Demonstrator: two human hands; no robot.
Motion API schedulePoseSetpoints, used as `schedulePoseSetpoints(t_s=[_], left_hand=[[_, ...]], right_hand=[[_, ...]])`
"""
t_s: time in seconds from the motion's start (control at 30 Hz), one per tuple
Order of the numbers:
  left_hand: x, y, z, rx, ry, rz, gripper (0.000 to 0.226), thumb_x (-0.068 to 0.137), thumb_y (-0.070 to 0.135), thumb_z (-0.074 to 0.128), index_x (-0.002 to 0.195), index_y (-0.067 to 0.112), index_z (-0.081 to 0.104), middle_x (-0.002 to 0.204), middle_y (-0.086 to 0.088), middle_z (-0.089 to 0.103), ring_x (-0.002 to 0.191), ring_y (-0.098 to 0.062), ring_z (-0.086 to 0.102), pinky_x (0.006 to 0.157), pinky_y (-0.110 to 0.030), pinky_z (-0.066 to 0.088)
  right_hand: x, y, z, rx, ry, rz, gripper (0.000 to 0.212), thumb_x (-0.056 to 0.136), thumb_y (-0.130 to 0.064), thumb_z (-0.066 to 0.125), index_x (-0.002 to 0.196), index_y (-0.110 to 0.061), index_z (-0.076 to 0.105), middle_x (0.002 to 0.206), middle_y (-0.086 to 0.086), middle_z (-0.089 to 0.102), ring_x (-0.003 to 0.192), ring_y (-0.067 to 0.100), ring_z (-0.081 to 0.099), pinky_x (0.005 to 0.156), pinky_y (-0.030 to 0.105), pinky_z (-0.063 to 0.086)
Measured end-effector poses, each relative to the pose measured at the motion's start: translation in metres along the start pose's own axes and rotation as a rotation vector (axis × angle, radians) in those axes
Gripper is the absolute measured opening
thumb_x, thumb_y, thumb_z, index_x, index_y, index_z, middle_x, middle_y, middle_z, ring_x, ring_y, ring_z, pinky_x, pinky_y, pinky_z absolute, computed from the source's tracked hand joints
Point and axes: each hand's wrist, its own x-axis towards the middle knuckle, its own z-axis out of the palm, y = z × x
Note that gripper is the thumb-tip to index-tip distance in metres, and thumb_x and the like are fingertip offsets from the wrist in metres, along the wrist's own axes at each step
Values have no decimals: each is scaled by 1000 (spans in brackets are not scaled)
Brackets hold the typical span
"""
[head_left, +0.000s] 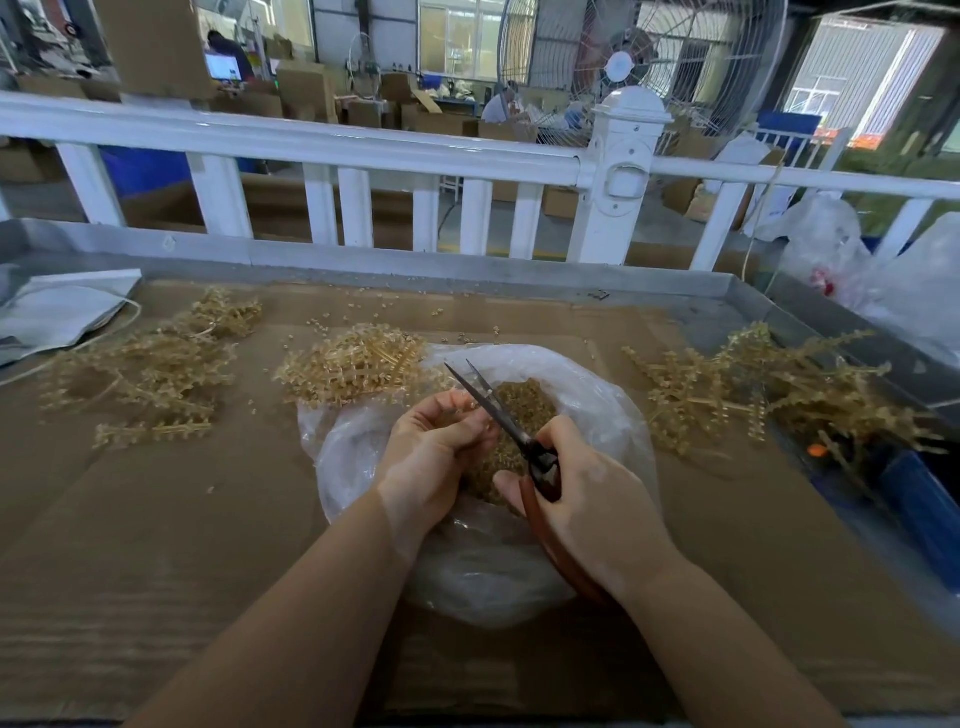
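Right hand (597, 499): grips the handles of the scissors (540, 462). Blades parted, tips pointing away from the person and to the left.

Left hand (431, 457): fingers curled, fingertips touching the lower blade. What they hold is too small to tell.

Both hands are over an open clear bag (587, 395) holding tan cut bits (524, 400).

The bag lies on cardboard (182, 519). Three piles of tan plastic sprigs lie on it: left pile (140, 374), middle pile (353, 364) touching the bag's far edge, right pile (753, 384).

Beyond the table: white rail (311, 140), large fan (639, 57)
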Motion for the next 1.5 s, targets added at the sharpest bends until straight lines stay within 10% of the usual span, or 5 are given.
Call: schedulePoseSetpoints(t_s=[0.4,0.9,1.5], left_hand=[[1,0,-1,12,-29,-43,17,77,-13,56,76,5,57,63,-5,66,52,-12,62,54,-21,55],[3,1,-2,-68,38,-68,12,86,0,57,80,11,60,65,-1,68,56,-9,65,57,-19,55],[2,2,-2,7,28,-102,11,68,-3,62,75,5,60,64,-5,63,50,-12,55,50,-20,50]], right_hand=[[5,-1,1,13,-24,11,33,88,-53,56,89,-26,38,72,-10,55,63,6,52,52,10,36],[4,-5,-2,-32,-32,-3,28,91,-48,53,91,-24,38,76,-6,62,69,14,63,64,29,53],[6,-9,-1,50,-37,65,36,85,-58,55,89,-27,37,68,-14,49,60,-4,47,52,11,33]])
